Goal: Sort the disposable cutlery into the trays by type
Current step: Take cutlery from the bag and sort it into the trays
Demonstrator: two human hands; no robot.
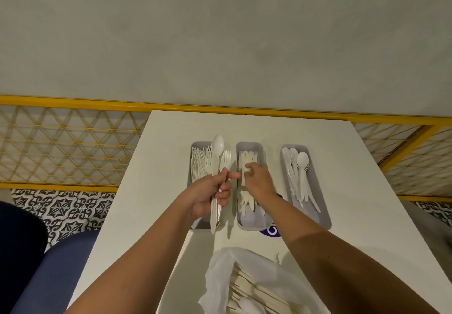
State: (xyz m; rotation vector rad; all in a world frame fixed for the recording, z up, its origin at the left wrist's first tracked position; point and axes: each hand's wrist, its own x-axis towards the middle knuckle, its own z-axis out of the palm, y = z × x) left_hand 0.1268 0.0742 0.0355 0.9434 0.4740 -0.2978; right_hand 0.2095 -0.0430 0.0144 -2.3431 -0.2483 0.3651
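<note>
While the left hand (210, 191) grips a bundle of white plastic cutlery above the left grey rectangular tray (195, 147), fingers and thumb wrapped round the handles, the right hand (259, 181) reaches into the middle grey rectangular tray (249, 225). One white plastic spoon (217, 145) and one white plastic fork (225, 159) stand up out of the bundle; its other pieces cannot be told apart. The right fingertips curl down onto the cream plastic knives (247, 203) stacked in the middle tray; whether they pinch a knife or only press on it cannot be told.

All three trays lie side by side toward the far edge of the white table (367, 191): sorted forks (199, 164) left, knives middle, sorted spoons (302, 162) in the right grey rectangular tray (325, 220). A translucent plastic bag (220, 277) of unsorted cutlery lies at the near edge.

Step in hand: probably depositing a knife. Next move: leave it flat on the stack, then draw the spoon from the bundle and carry it to the right tray without loosening the remaining pieces.
</note>
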